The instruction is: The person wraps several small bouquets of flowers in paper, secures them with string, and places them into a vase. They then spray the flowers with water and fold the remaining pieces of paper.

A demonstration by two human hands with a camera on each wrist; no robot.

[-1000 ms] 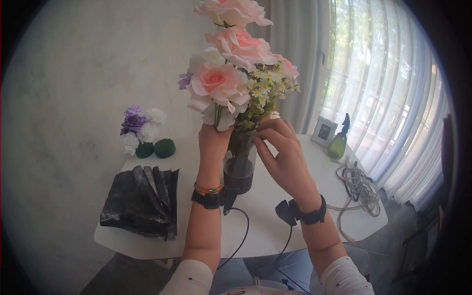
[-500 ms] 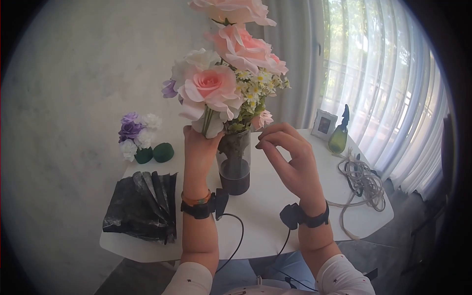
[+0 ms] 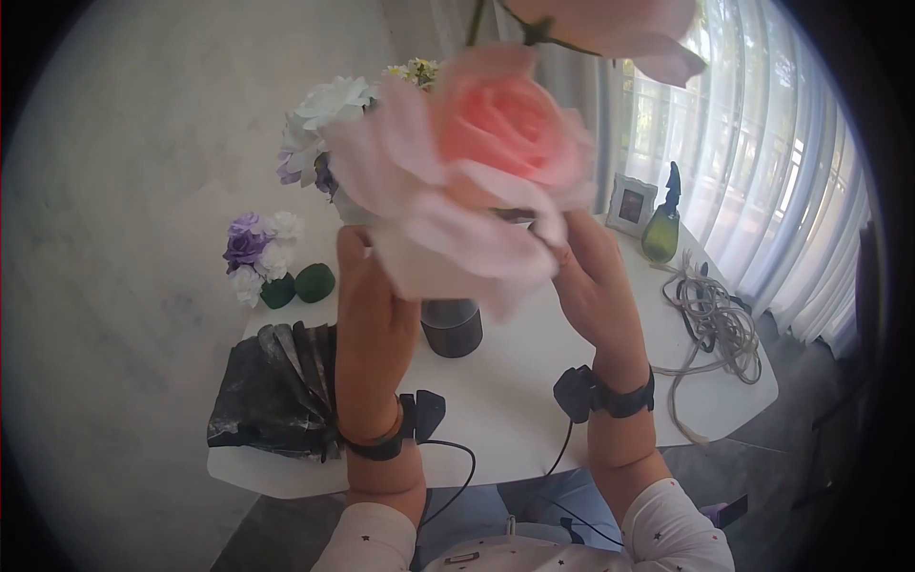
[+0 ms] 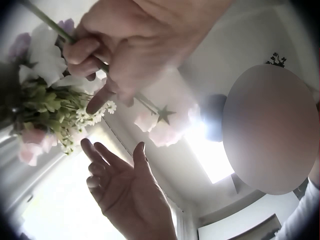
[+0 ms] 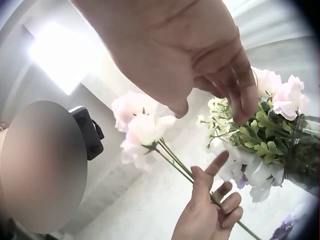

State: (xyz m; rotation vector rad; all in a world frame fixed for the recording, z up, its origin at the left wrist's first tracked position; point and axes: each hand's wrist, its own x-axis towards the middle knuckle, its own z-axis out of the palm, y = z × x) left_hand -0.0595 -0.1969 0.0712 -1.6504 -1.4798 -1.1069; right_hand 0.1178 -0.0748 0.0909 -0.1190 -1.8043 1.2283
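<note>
My left hand (image 3: 376,319) holds long green stems (image 5: 175,165) topped with large pink roses (image 3: 505,129), which loom close to the head camera. In the left wrist view, its fingers curl round a stem, and the index finger sticks out. My right hand (image 5: 185,65) has its fingers relaxed, with nothing held in them; in the head view a rose petal partly hides it. Behind the roses stands a clear vase (image 3: 453,329) with a dark base. White flowers (image 3: 329,110), small daisies (image 5: 217,117), green leaves (image 5: 265,130) and smaller pink flowers (image 5: 290,97) fill it.
On the white table (image 3: 505,405), a black folded sheet (image 3: 276,391) lies at left, near purple and white flowers (image 3: 248,243) and a green roll (image 3: 315,283). At right are a coil of cord (image 3: 710,324), a green spray bottle (image 3: 660,234) and a photo frame (image 3: 629,205).
The roses in my left hand have come away from the vase bouquet, nearer to the head camera. My right hand has left the vase rim and moved right.
</note>
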